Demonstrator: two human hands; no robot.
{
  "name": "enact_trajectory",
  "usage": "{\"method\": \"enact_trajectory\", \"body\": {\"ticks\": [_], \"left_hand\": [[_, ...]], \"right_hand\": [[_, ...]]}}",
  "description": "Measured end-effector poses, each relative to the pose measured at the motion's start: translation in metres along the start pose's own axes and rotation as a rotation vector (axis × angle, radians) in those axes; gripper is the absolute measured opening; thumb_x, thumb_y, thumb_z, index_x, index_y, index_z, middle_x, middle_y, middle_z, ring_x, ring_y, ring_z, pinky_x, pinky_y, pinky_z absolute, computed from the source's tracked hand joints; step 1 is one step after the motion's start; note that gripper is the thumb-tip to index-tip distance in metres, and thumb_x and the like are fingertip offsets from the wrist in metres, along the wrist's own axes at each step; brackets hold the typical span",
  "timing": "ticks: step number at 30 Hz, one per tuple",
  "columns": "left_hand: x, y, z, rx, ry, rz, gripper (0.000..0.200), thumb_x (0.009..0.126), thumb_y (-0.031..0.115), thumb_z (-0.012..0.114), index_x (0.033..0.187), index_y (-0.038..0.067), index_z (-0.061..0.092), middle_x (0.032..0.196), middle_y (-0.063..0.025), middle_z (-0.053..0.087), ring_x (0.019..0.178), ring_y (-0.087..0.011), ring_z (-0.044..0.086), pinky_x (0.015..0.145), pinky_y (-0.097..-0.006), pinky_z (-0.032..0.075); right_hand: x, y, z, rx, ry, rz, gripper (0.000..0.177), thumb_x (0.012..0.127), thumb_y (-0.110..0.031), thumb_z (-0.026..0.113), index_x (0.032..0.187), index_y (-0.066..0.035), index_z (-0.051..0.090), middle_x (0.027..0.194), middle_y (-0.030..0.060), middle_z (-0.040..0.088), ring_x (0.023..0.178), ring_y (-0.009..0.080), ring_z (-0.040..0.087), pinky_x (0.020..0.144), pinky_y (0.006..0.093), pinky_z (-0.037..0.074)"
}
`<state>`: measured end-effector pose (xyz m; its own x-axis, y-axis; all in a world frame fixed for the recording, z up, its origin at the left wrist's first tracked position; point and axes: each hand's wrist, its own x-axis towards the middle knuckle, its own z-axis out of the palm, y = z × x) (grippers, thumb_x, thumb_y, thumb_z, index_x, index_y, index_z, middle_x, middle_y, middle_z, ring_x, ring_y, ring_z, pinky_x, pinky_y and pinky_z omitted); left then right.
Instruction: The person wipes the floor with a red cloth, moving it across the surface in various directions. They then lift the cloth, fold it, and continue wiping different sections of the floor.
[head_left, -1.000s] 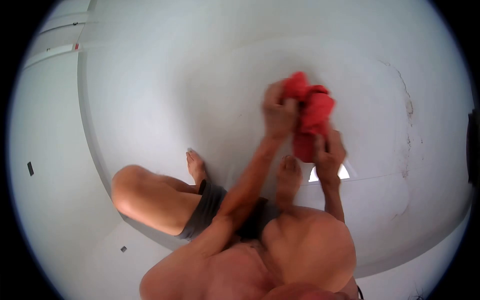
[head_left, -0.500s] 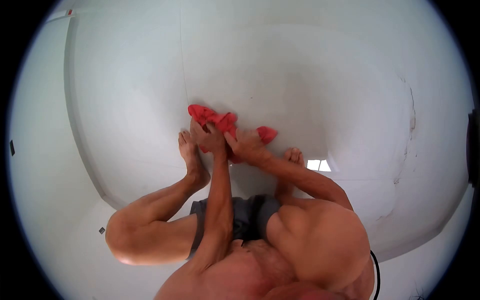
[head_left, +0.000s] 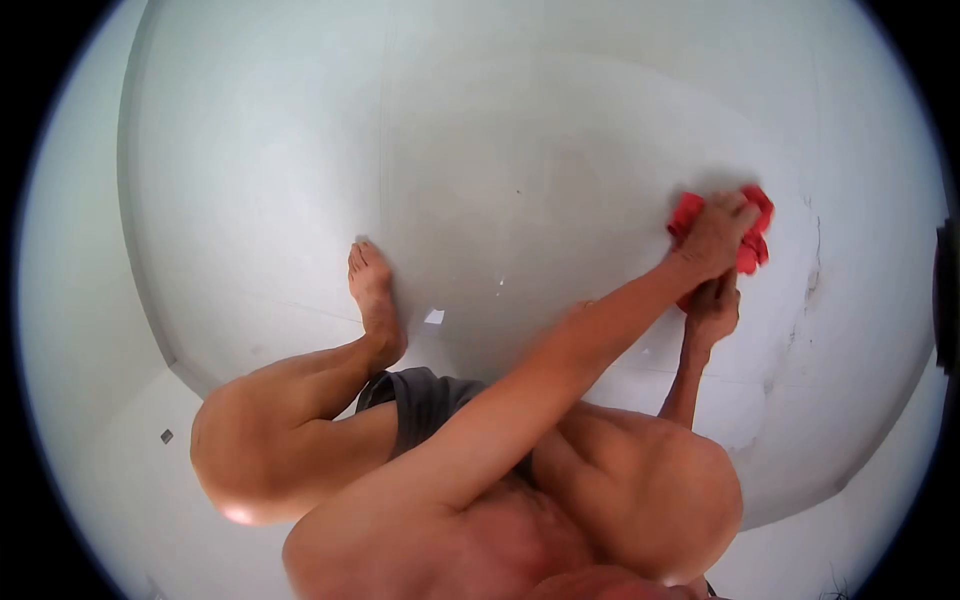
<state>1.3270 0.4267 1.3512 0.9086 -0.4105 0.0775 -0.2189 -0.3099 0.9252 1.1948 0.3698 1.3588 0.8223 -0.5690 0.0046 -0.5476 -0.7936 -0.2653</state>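
A crumpled red cloth [head_left: 756, 250] lies against the pale floor [head_left: 560, 130] on my right side. Stretched across my body, my left arm ends in my left hand [head_left: 716, 236], which presses on the cloth with its fingers bent over it. Just below, my right hand [head_left: 712, 312] grips the cloth's lower edge, its fingers partly hidden under the bunched fabric and my left hand. Both hands are close together, almost touching.
My bare left foot [head_left: 372, 285] is planted on the floor to the left, knees spread wide. A dark cracked line [head_left: 815, 270] runs along the floor right of the cloth. A grey edge strip [head_left: 130, 200] borders the left wall. Bright reflections shine on the glossy floor.
Both hands and the red cloth have swept from the middle, between my feet, far over to the right. My left arm now crosses in front of my right knee, with its hand above the right one.
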Motion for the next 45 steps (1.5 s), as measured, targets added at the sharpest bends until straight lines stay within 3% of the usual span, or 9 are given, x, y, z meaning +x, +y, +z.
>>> {"method": "enact_trajectory", "body": {"ticks": [3,8,15,21,25,30,36,39,45], "left_hand": [[-0.026,0.014,0.008,0.031,-0.015,0.079,0.032,0.088,0.006,0.059,0.12,0.005,0.065,0.123,-0.0172,0.06,0.123,-0.04,0.054,0.106,-0.0492,0.045],[-0.061,-0.025,-0.083,0.31,0.32,0.142,0.04,0.087,0.008,0.064,0.127,0.005,0.064,0.126,-0.0191,0.062,0.119,-0.0406,0.057,0.104,-0.0505,0.047],[-0.111,-0.114,-0.27,0.729,0.7,-0.092,0.041,0.09,-0.001,0.061,0.131,0.003,0.065,0.125,-0.0182,0.068,0.118,-0.0385,0.061,0.104,-0.0484,0.045],[-0.2,-0.141,-0.342,0.851,0.887,-0.467,0.046,0.092,0.001,0.059,0.138,0.002,0.06,0.132,-0.0218,0.062,0.122,-0.0428,0.054,0.105,-0.0525,0.043],[-0.193,-0.145,-0.344,0.817,0.753,-0.686,0.049,0.092,0.007,0.064,0.141,0.005,0.059,0.139,-0.0227,0.054,0.122,-0.0448,0.05,0.102,-0.0517,0.046],[-0.144,-0.121,-0.326,0.795,0.883,-0.458,0.049,0.093,0.009,0.066,0.141,0.008,0.059,0.14,-0.0235,0.05,0.122,-0.0457,0.048,0.101,-0.0518,0.047],[-0.105,-0.099,-0.316,0.748,0.7,-0.203,0.049,0.091,-0.001,0.062,0.139,0.008,0.061,0.135,-0.0204,0.055,0.119,-0.042,0.051,0.101,-0.0494,0.047],[-0.101,-0.105,-0.341,0.72,0.602,-0.139,0.055,0.087,-0.007,0.059,0.14,0.009,0.062,0.136,-0.0205,0.056,0.118,-0.0422,0.052,0.103,-0.0481,0.047],[-0.145,-0.144,-0.394,0.779,0.676,-0.186,0.059,0.084,-0.011,0.055,0.139,0.009,0.065,0.131,-0.0215,0.061,0.117,-0.0428,0.054,0.101,-0.0491,0.049]], "right_hand": [[-0.024,-0.001,-0.001,0.103,0.076,0.026,0.022,0.099,-0.016,0.067,0.12,-0.009,0.072,0.087,0.0136,0.068,0.077,0.0321,0.068,0.065,0.044,0.054],[-0.032,-0.054,0.029,0.083,0.023,-0.234,0.032,0.098,-0.021,0.066,0.126,-0.006,0.066,0.091,0.0176,0.065,0.074,0.0363,0.066,0.057,0.0492,0.05],[-0.035,-0.224,0.069,0.174,-0.068,-0.824,0.036,0.091,-0.013,0.065,0.127,-0.006,0.065,0.09,0.0155,0.064,0.075,0.0336,0.066,0.058,0.0487,0.05],[-0.085,-0.294,0.112,0.379,-0.229,-1.152,0.048,0.086,-0.016,0.068,0.133,-0.005,0.063,0.095,0.015,0.062,0.073,0.0306,0.064,0.062,0.0471,0.046],[-0.088,-0.301,0.101,0.261,-0.185,-1.168,0.059,0.08,-0.017,0.074,0.137,-0.006,0.061,0.098,0.0149,0.062,0.077,0.0282,0.065,0.063,0.0436,0.046],[-0.074,-0.299,0.094,0.227,-0.082,-1.041,0.065,0.079,-0.015,0.077,0.14,-0.006,0.058,0.103,0.0158,0.063,0.083,0.03,0.068,0.067,0.0429,0.049],[-0.067,-0.274,0.039,0.247,-0.188,-0.741,0.051,0.097,-0.019,0.064,0.145,-0.006,0.053,0.106,0.0188,0.064,0.085,0.0353,0.068,0.067,0.0496,0.053],[-0.091,-0.309,0.027,0.167,-0.441,-0.545,0.053,0.101,-0.024,0.061,0.149,-0.005,0.049,0.106,0.0205,0.064,0.088,0.0377,0.069,0.07,0.0511,0.055],[-0.148,-0.332,0.064,0.396,-0.613,-0.641,0.062,0.099,-0.022,0.062,0.153,0.0,0.042,0.114,0.0267,0.063,0.097,0.045,0.068,0.078,0.0549,0.055]]}}
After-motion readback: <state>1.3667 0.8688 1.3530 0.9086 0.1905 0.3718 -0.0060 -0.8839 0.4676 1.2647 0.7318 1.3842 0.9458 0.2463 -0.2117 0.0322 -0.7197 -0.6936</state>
